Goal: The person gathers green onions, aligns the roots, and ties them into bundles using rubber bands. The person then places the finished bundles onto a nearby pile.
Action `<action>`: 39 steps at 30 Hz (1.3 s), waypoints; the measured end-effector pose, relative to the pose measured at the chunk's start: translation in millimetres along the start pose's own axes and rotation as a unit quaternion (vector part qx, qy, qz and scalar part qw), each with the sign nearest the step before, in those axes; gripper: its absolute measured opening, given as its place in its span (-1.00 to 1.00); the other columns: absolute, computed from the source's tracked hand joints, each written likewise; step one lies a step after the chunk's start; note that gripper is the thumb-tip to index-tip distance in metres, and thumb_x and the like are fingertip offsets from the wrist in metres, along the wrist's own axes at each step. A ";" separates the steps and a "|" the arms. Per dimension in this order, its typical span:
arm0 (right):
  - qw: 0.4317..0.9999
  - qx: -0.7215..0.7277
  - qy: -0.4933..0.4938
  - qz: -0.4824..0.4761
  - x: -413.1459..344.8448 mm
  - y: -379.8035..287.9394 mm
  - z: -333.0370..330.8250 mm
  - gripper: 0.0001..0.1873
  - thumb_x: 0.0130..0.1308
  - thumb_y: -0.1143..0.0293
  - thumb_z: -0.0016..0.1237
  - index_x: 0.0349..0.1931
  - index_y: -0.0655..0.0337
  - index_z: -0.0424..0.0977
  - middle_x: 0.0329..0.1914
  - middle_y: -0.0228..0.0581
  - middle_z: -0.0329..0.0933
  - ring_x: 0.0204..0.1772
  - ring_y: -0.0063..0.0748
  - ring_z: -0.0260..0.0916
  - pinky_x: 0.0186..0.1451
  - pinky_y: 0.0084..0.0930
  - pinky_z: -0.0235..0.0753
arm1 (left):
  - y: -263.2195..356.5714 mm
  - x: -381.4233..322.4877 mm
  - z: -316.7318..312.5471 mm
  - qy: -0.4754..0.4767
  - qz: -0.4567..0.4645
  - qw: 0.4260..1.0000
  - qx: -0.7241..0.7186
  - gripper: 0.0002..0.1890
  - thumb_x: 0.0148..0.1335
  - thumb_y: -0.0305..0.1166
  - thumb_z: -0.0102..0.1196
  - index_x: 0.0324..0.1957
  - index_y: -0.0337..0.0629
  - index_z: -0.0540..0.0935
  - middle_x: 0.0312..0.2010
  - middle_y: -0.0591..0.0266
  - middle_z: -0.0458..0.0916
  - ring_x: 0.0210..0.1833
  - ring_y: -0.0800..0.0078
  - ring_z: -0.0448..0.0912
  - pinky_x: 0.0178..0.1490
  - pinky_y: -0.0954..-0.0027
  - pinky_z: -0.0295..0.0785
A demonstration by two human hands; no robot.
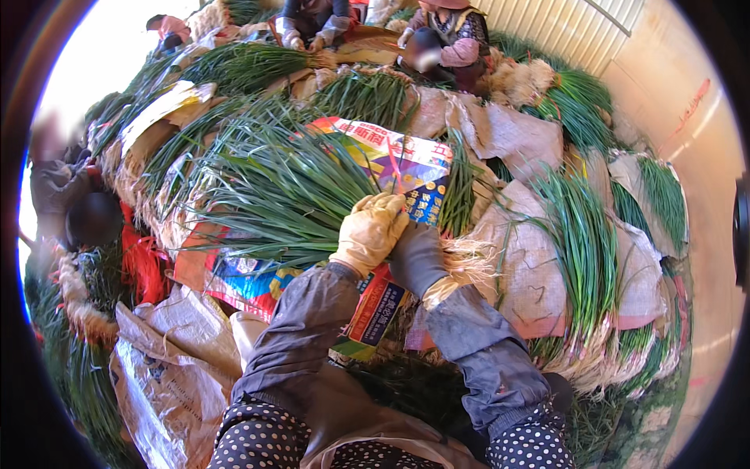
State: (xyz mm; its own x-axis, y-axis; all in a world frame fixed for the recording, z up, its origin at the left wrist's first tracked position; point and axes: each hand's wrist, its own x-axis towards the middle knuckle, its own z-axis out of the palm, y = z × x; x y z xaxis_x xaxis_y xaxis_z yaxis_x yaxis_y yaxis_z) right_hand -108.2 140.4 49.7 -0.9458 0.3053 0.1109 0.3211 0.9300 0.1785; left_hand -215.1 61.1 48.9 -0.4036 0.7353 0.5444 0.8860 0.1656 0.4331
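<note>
A thick bunch of long green allium stalks (293,187) lies across my middle, leaves fanned to the left and pale stringy roots (471,258) to the right. My left hand (370,231), in a cream rubber glove, is closed around the bunch. Beside it, my right hand (417,258) wears a dark grey glove over a cream cuff and grips the stalks nearer the roots. A thin pinkish-red strip (396,167) stands up just above my left fingers. Under the bunch lies a colourful printed plastic sack (430,167) that bears writing.
Woven sacks (518,258) and a loose stalk bunch (580,246) lie at right. Red plastic strips (139,258) hang at left, above a crumpled pale sack (170,387). Other people (451,41) sit among piled bunches at the back; another person (61,187) is at left. A wall (685,152) bounds the right.
</note>
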 end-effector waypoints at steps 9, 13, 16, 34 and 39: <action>0.998 0.009 -0.008 -0.064 -17.1 15.1 10.0 -0.48 0.12 0.22 0.10 0.06 0.35 0.46 -0.05 -0.03 0.50 0.05 -0.12 0.38 0.15 -0.17 0.32 | 7.7 -7.5 9.7 -0.099 -0.024 0.994 0.044 -0.52 0.45 0.04 -0.21 0.17 0.01 0.57 0.13 0.27 0.60 0.34 0.26 0.39 0.44 0.13 0.08; 0.836 0.544 -0.016 0.067 -57.1 86.1 -54.1 -0.32 0.09 0.34 0.19 0.22 0.45 0.33 0.22 0.04 0.45 0.24 -0.16 0.39 0.39 -0.31 0.28 | 11.8 -18.0 6.6 -0.111 0.013 0.982 0.152 -0.48 0.38 0.08 -0.12 0.22 0.02 0.52 0.19 0.36 0.52 0.40 0.33 0.29 0.46 0.10 -0.01; 0.838 0.517 -0.044 0.168 -92.2 143.9 -50.7 -0.30 0.09 0.29 0.25 0.24 0.38 0.34 0.23 0.04 0.45 0.09 -0.18 0.51 0.20 -0.34 0.47 | 14.4 -18.5 9.1 -0.098 0.018 0.985 0.138 -0.44 0.32 0.07 -0.03 0.25 0.01 0.49 0.22 0.36 0.48 0.41 0.32 0.26 0.47 0.10 -0.05; 0.846 0.507 0.139 0.087 -131.0 159.7 -92.9 -0.80 0.23 0.63 0.00 -0.14 0.26 0.55 -0.25 -0.29 0.55 -0.23 -0.49 0.51 -0.13 -0.57 0.54 | 21.2 -17.2 12.8 -0.114 -0.032 0.982 0.148 -0.53 0.25 0.09 0.10 0.01 -0.01 0.65 -0.02 0.34 0.63 0.26 0.35 0.43 0.44 0.15 0.02; 0.979 0.177 0.084 -0.050 -70.5 91.5 -37.8 -0.69 0.20 0.28 0.13 -0.05 0.10 0.54 -0.24 -0.28 0.49 -0.07 -0.25 0.48 0.08 -0.28 0.44 | 22.3 -14.1 11.1 -0.110 0.002 0.985 0.136 -0.51 0.24 0.05 0.12 0.08 -0.01 0.60 0.04 0.34 0.59 0.27 0.33 0.41 0.43 0.12 0.05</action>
State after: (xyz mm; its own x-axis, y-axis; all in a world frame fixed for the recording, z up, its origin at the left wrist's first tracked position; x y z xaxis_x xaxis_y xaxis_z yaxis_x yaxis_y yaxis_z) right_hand -10.3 196.3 95.2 -0.9406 0.1989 0.2753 0.1621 0.9752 -0.1508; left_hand -187.2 61.7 42.9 -0.3675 0.8555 0.3647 0.9278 0.3102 0.2073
